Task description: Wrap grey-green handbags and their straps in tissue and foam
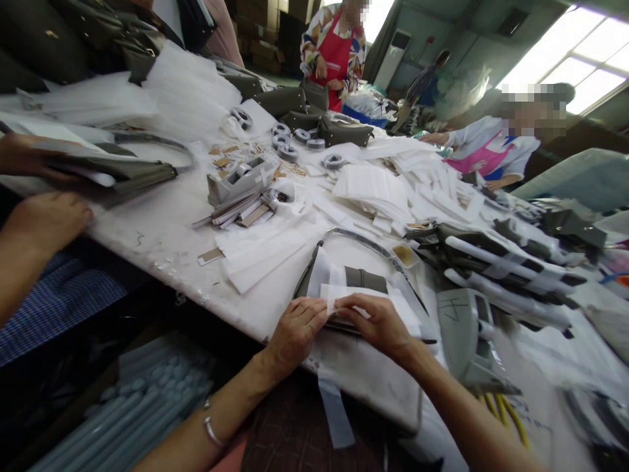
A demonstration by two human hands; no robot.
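Note:
A dark olive handbag (366,278) lies near the front edge of the table, its arched handle rising behind it and a white sheet around part of its body. Both my hands meet at the bag's near side. My left hand (301,328) is closed, fingertips pinching a thin translucent white sheet (325,292). Close beside it, my right hand (376,321) pinches the same sheet between thumb and fingers. Below the table edge hangs a translucent strip (337,410); whether it joins the sheet, I cannot tell.
A grey tape dispenser (466,328) stands to the right, another (240,180) farther left. White sheets (371,190) pile across the middle. Wrapped bags (506,262) lie at right. At left, a co-worker's hand (44,223) is near another bag (128,170). Two people in aprons stand across the table.

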